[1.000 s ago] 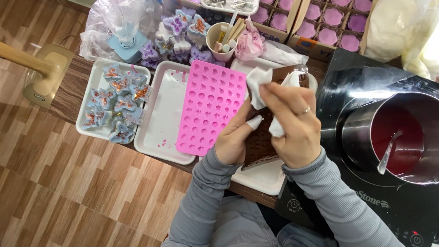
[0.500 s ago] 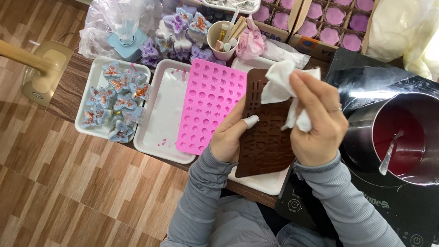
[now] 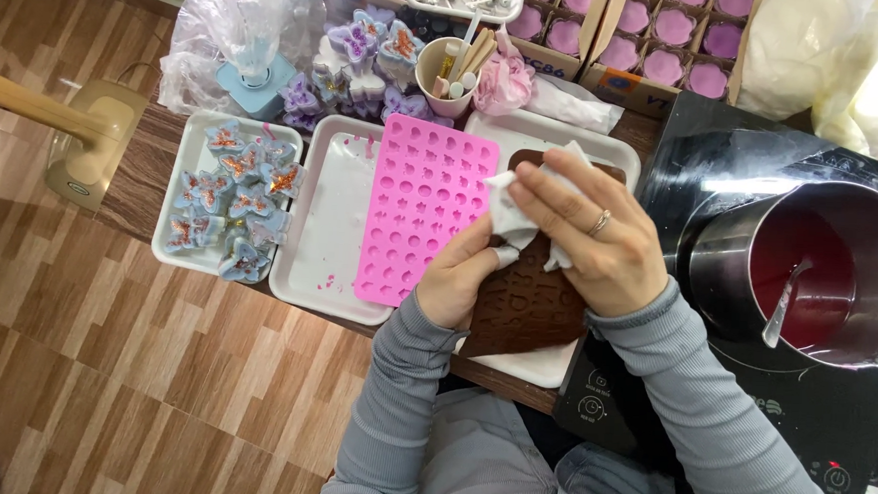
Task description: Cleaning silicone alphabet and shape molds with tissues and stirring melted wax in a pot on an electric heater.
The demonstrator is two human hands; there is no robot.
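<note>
Pressing one white tissue (image 3: 521, 216) under right hand (image 3: 590, 240), left hand (image 3: 457, 278) clamped on one brown mold (image 3: 526, 307).

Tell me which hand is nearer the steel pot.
Right. The right hand presses a white tissue beside the steel pot; the left hand is further away.

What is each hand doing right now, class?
Left hand: shut on the brown mould, gripping its near left edge.
Right hand: shut on a white tissue, pressing it onto the mould.
</note>
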